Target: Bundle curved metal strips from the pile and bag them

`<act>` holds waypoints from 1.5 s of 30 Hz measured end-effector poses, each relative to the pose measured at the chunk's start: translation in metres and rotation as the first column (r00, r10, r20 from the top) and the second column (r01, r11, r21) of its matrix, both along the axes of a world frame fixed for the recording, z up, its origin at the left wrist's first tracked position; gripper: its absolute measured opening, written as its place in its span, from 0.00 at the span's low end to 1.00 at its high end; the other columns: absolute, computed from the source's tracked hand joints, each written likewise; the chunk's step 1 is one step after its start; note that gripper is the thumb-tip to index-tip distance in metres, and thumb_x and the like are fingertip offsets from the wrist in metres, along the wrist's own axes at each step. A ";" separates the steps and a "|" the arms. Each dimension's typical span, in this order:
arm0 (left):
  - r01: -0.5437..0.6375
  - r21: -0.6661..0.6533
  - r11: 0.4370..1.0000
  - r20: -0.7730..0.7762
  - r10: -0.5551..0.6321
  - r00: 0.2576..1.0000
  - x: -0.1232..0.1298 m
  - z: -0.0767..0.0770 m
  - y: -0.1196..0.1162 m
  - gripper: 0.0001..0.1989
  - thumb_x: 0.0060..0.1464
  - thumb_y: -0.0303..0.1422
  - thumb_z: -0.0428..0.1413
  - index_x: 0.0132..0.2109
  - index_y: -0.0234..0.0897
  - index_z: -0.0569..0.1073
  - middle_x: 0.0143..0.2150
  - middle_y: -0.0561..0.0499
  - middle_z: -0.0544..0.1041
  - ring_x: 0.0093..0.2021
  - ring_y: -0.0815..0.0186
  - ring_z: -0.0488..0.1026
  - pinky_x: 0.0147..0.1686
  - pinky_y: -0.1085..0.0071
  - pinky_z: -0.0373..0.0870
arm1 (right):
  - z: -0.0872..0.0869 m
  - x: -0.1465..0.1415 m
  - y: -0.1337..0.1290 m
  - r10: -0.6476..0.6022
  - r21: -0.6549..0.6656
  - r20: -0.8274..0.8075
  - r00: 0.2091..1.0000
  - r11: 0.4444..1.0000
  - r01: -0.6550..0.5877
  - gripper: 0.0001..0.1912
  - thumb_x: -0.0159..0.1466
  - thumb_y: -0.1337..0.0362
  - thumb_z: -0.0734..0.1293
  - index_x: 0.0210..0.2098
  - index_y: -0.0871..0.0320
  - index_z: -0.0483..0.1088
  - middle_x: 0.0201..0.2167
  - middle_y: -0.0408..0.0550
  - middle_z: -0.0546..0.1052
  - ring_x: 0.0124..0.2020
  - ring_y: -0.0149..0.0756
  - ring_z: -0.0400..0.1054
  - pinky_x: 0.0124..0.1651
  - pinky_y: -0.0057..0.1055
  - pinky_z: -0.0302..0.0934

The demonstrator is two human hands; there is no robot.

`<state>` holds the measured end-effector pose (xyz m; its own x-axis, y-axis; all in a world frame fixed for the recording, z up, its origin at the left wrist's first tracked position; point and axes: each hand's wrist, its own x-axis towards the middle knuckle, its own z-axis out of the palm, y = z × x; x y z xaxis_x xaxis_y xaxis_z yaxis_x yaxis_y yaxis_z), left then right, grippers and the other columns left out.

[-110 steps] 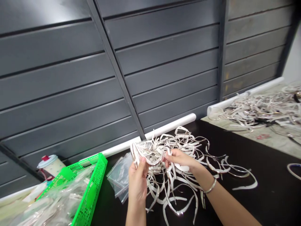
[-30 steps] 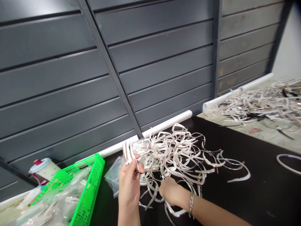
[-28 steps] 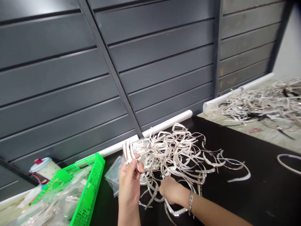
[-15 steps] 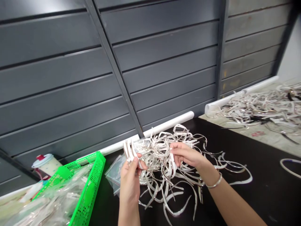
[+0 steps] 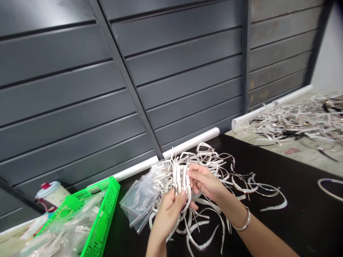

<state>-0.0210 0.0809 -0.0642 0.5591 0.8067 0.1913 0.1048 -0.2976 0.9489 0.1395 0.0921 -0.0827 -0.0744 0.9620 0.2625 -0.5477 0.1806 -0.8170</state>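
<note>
My left hand (image 5: 170, 210) is closed around several curved white-and-silver strips (image 5: 179, 180), which stand up side by side between thumb and fingers. Close beside it, my right hand (image 5: 206, 182) pinches the upper part of a strip at the right side of that bunch. Under and behind both hands spreads a loose, tangled pile of similar strips (image 5: 211, 157). Clear plastic bags (image 5: 138, 205) lie left of the pile, partly beneath it.
A green plastic basket (image 5: 103, 217) with bagged strips stands at left, near a lidded cup (image 5: 55, 194). White rolls (image 5: 198, 139) line the grey panel wall behind the black table surface (image 5: 302, 200). Another strip heap (image 5: 294, 121) and a pale ring (image 5: 329, 194) lie at right.
My left hand has moved right with its strips, in front of the pile. My right hand has come up against that bunch, and the plastic bags show more fully.
</note>
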 end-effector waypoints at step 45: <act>0.184 -0.168 0.969 0.075 -0.173 0.982 -0.002 -0.003 0.008 0.13 0.44 0.35 0.64 0.37 0.33 0.79 0.34 0.47 0.80 0.35 0.63 0.73 0.38 0.71 0.66 | 0.000 -0.019 -0.015 0.025 -0.186 0.013 1.000 0.982 -0.022 0.20 0.53 0.51 0.70 0.34 0.63 0.75 0.26 0.47 0.75 0.16 0.23 0.62 0.12 0.19 0.49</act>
<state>-0.0229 0.0887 -0.0669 0.6889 0.7186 0.0947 0.0067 -0.1369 0.9906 0.1205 0.0770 -0.0824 -0.0999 0.9920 0.0778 -0.5369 0.0121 -0.8435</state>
